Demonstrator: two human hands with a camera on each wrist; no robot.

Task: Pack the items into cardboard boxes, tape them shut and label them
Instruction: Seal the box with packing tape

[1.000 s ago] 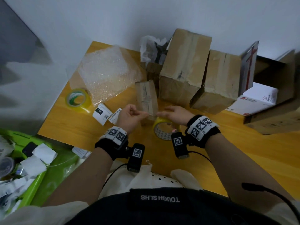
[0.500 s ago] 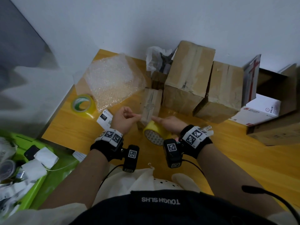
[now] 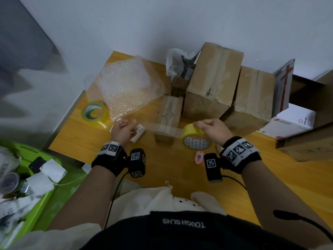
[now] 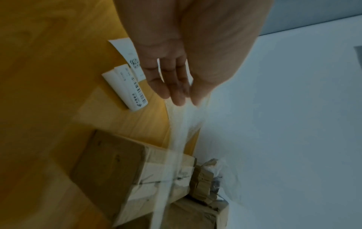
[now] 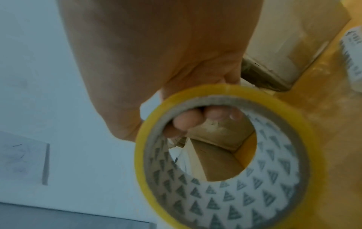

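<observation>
My right hand grips a yellow tape roll, with its fingers hooked through the printed core. My left hand pinches the free end of a clear tape strip drawn from the roll. The strip stretches between both hands, in front of a small cardboard box that stands on the wooden table. The left fingertips hold the strip's end above white labels.
Two larger taped boxes stand behind. Bubble wrap and a second tape roll lie at the left. A pink cutter lies near me. A white box is on the right, a green bin beside the table.
Both hands moved apart: the left went left with the tape end, the right went right with the roll, so a long strip is drawn out. The pink cutter has come into view.
</observation>
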